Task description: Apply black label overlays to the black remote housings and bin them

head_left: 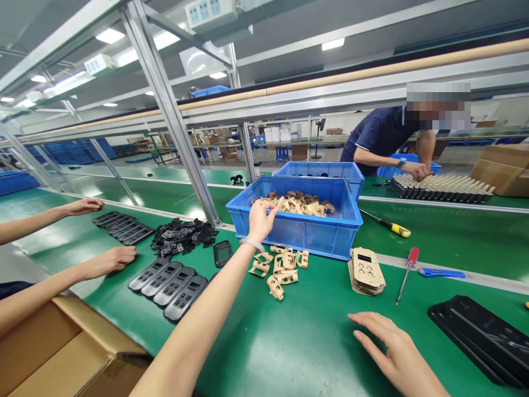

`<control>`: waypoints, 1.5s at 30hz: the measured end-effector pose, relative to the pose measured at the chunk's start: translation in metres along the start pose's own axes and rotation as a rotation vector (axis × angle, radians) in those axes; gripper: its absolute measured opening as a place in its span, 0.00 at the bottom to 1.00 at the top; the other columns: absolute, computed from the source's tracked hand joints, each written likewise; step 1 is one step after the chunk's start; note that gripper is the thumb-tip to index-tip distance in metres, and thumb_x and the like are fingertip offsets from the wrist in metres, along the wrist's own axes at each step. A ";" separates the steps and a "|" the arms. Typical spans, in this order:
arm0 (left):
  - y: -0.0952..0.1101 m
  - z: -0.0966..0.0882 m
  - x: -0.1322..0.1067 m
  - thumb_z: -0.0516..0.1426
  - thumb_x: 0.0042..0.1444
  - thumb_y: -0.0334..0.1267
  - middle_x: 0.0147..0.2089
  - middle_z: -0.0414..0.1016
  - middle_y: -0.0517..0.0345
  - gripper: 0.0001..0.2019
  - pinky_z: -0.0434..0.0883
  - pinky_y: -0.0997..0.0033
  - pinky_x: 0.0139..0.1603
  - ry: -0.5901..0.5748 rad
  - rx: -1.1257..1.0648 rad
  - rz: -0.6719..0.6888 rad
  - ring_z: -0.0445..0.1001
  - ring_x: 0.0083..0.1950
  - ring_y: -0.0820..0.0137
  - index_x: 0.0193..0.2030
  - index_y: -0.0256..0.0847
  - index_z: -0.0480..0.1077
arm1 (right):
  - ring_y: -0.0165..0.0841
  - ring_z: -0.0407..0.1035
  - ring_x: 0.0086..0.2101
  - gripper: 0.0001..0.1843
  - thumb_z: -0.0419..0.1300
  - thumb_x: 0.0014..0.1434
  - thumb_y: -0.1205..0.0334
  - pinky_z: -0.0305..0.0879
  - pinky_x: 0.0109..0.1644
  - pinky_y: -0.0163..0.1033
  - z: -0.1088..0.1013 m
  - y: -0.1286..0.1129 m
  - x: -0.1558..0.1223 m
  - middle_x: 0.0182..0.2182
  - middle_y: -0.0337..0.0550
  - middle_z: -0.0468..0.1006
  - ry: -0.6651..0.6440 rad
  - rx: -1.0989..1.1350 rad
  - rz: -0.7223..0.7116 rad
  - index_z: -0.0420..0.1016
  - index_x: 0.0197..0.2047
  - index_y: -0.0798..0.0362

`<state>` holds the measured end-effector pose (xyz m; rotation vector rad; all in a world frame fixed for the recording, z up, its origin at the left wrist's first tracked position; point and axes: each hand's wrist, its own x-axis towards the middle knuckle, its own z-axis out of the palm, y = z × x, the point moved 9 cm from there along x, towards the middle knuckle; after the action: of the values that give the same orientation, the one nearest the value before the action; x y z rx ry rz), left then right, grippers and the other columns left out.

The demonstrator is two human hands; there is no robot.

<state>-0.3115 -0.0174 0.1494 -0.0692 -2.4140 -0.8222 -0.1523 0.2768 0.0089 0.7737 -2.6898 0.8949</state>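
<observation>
At the front rim of a blue plastic bin (297, 234) is my left hand (260, 220), a pale bangle on its wrist. Its fingers are bent together; what they hold, if anything, is hidden. Tan moulded parts (303, 204) fill the bin's bottom. More tan curved parts (285, 267) lie loose on the green table below my left wrist. My right hand (390, 347) hovers low over the table, thumb and fingers apart, nothing in it. A stack of tan panels with button holes (367, 270) stands just beyond it, and black casings (483, 336) lie to its right.
Screwdrivers (394, 227) (408, 270) and a blue cutter (444, 273) lie right. At left are black panels (173, 286), a heap of black pieces (179, 237), a cardboard box (82, 353) and a co-worker's hands (109, 261). Another person works across the bench.
</observation>
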 end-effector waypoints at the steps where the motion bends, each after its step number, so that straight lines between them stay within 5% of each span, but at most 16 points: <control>1: 0.002 0.005 0.006 0.56 0.58 0.36 0.41 0.72 0.47 0.09 0.65 0.58 0.54 -0.005 0.051 0.020 0.68 0.49 0.59 0.36 0.35 0.76 | 0.42 0.75 0.45 0.16 0.52 0.65 0.53 0.75 0.47 0.46 -0.001 0.001 -0.001 0.45 0.46 0.80 0.010 0.002 0.002 0.78 0.47 0.47; 7: 0.009 0.019 0.006 0.53 0.60 0.32 0.47 0.71 0.46 0.10 0.62 0.60 0.54 -0.137 0.290 0.159 0.64 0.53 0.57 0.39 0.39 0.77 | 0.41 0.75 0.44 0.14 0.53 0.65 0.54 0.75 0.46 0.43 -0.010 0.000 0.000 0.43 0.45 0.81 0.041 0.029 0.007 0.78 0.45 0.47; 12: -0.007 -0.010 -0.023 0.48 0.58 0.24 0.52 0.67 0.34 0.18 0.60 0.47 0.53 -0.089 0.433 0.067 0.62 0.56 0.46 0.53 0.24 0.67 | 0.38 0.75 0.40 0.15 0.48 0.67 0.59 0.74 0.43 0.41 -0.025 -0.001 0.011 0.39 0.46 0.79 0.066 -0.038 0.005 0.76 0.43 0.50; 15: -0.022 -0.025 -0.041 0.47 0.63 0.31 0.48 0.68 0.39 0.15 0.60 0.45 0.53 -0.041 0.432 0.002 0.65 0.54 0.49 0.52 0.26 0.66 | 0.37 0.74 0.35 0.17 0.44 0.68 0.62 0.73 0.36 0.39 -0.039 0.007 0.024 0.36 0.47 0.77 0.175 -0.218 -0.030 0.75 0.40 0.51; 19: -0.033 -0.022 -0.057 0.46 0.64 0.38 0.37 0.70 0.46 0.14 0.64 0.48 0.51 -0.090 0.300 -0.022 0.70 0.45 0.54 0.40 0.33 0.70 | 0.42 0.72 0.37 0.15 0.47 0.67 0.61 0.73 0.34 0.43 -0.045 0.023 0.043 0.40 0.53 0.77 0.285 -0.443 -0.077 0.74 0.45 0.54; 23: -0.024 -0.011 -0.083 0.51 0.55 0.29 0.52 0.67 0.43 0.18 0.61 0.52 0.59 -0.159 0.069 0.010 0.65 0.56 0.55 0.53 0.37 0.67 | 0.43 0.69 0.34 0.15 0.48 0.66 0.63 0.70 0.32 0.44 -0.041 0.023 0.054 0.39 0.51 0.80 0.283 -0.457 -0.158 0.77 0.43 0.53; 25: -0.016 -0.001 -0.104 0.53 0.53 0.31 0.52 0.69 0.46 0.18 0.63 0.55 0.58 -0.241 -0.084 0.003 0.67 0.55 0.58 0.52 0.39 0.68 | 0.41 0.68 0.32 0.18 0.45 0.67 0.65 0.68 0.32 0.44 -0.045 0.012 0.053 0.39 0.51 0.81 0.309 -0.455 -0.193 0.77 0.45 0.54; 28: -0.004 0.018 -0.146 0.55 0.54 0.38 0.45 0.74 0.49 0.15 0.70 0.59 0.50 -0.386 -0.336 -0.081 0.73 0.46 0.61 0.48 0.39 0.71 | 0.39 0.69 0.32 0.17 0.47 0.68 0.63 0.68 0.36 0.42 -0.065 -0.008 0.040 0.36 0.50 0.81 0.496 -0.272 -0.147 0.77 0.48 0.55; 30: 0.005 0.030 -0.176 0.55 0.55 0.42 0.45 0.76 0.46 0.19 0.74 0.62 0.41 -0.468 -0.496 -0.170 0.75 0.41 0.63 0.52 0.36 0.68 | 0.37 0.70 0.29 0.15 0.53 0.66 0.57 0.68 0.34 0.40 -0.073 -0.008 0.030 0.32 0.47 0.80 0.596 0.010 0.018 0.78 0.45 0.55; 34: 0.015 0.044 -0.223 0.60 0.52 0.49 0.39 0.77 0.47 0.24 0.73 0.72 0.29 -0.536 -0.820 -0.426 0.75 0.32 0.69 0.49 0.33 0.68 | 0.33 0.68 0.23 0.22 0.58 0.60 0.46 0.67 0.27 0.37 -0.025 -0.006 0.026 0.27 0.44 0.78 0.353 0.579 0.332 0.79 0.43 0.56; 38: 0.007 0.048 -0.252 0.66 0.45 0.52 0.25 0.74 0.56 0.22 0.69 0.77 0.25 -0.477 -1.033 -0.701 0.71 0.23 0.75 0.33 0.34 0.68 | 0.32 0.65 0.22 0.27 0.57 0.59 0.43 0.65 0.26 0.36 0.022 -0.010 0.021 0.28 0.45 0.78 0.123 0.767 0.401 0.78 0.47 0.58; 41: 0.000 0.046 -0.263 0.67 0.43 0.53 0.20 0.73 0.58 0.22 0.67 0.78 0.23 -0.475 -1.031 -0.768 0.69 0.19 0.77 0.29 0.35 0.67 | 0.36 0.69 0.28 0.27 0.54 0.62 0.45 0.69 0.32 0.41 0.032 -0.014 0.019 0.33 0.48 0.79 0.069 0.610 0.329 0.74 0.54 0.57; 45: 0.001 0.044 -0.273 0.68 0.41 0.53 0.18 0.72 0.58 0.23 0.64 0.81 0.21 -0.505 -1.057 -0.813 0.67 0.18 0.78 0.25 0.35 0.66 | 0.48 0.65 0.51 0.35 0.66 0.54 0.48 0.65 0.54 0.52 0.029 -0.053 0.016 0.54 0.52 0.71 0.024 0.308 -0.020 0.66 0.63 0.49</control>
<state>-0.1075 0.0445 -0.0264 0.3595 -2.0823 -2.6334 -0.1383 0.2164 0.0179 0.8395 -2.5500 1.3241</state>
